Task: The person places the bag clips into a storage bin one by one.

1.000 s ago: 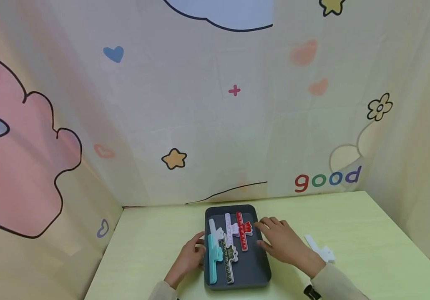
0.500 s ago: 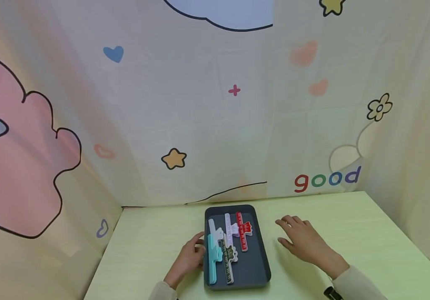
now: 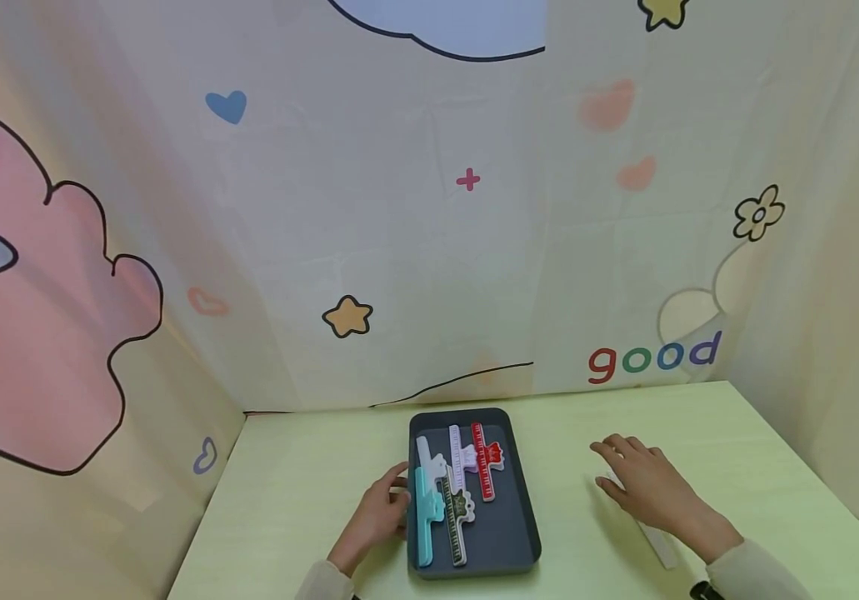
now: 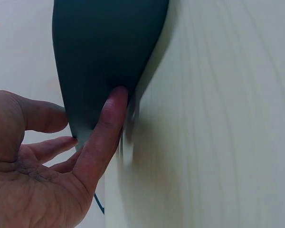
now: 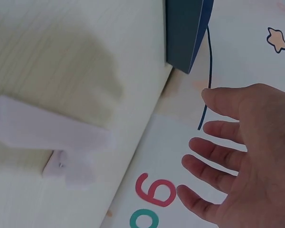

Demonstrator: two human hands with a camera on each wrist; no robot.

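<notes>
Right hand (image 3: 650, 487) moved off tray (image 3: 515, 533) holding five clips (image 3: 459, 479).

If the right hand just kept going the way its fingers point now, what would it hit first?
Probably the white clip on the table: the right hand hovers open above it, fingers aimed forward and left. If it passes over the clip, the backdrop comes next. Height is unclear.

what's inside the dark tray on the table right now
The dark tray holds five ruler-like clips: a red one, a pale pink one, a white one, a teal one and a dark green one. Some overlap, so their lower parts are hidden.
</notes>
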